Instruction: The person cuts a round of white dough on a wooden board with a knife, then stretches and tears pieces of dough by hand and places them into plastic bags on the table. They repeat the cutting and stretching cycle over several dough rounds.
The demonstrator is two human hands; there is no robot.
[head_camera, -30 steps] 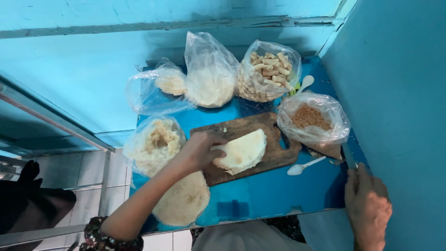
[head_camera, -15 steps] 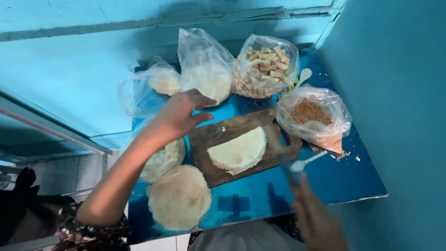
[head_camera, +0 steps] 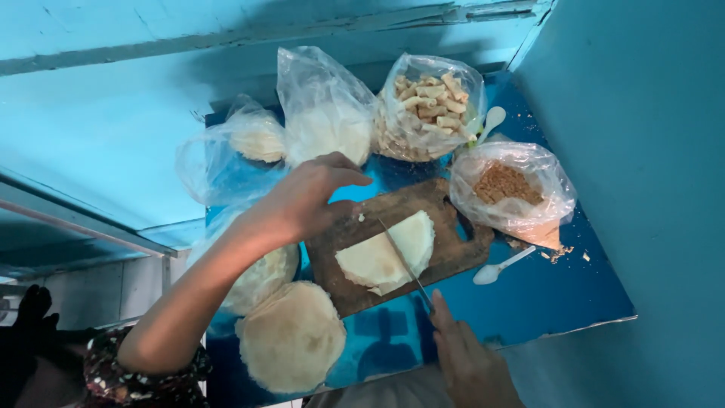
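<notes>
A folded pale flatbread (head_camera: 385, 253) lies on a dark wooden cutting board (head_camera: 453, 249) on a blue shelf (head_camera: 544, 302). My right hand (head_camera: 468, 366) grips a knife (head_camera: 404, 261) whose blade lies across the flatbread. My left hand (head_camera: 306, 200) hovers with curled fingers over the board's left end, holding nothing I can see. A stack of round flatbreads (head_camera: 291, 336) sits by the front edge, under my left forearm.
Clear plastic bags stand behind the board: one with white dough (head_camera: 325, 125), one with rolled pieces (head_camera: 430, 102), one with brown crumbs (head_camera: 510, 189), one at the left (head_camera: 242, 143). A white spoon (head_camera: 502, 266) lies by the board. A blue wall closes the right.
My right hand has brought the knife onto the flatbread. My left hand has drawn back from the bags toward the board's left end.
</notes>
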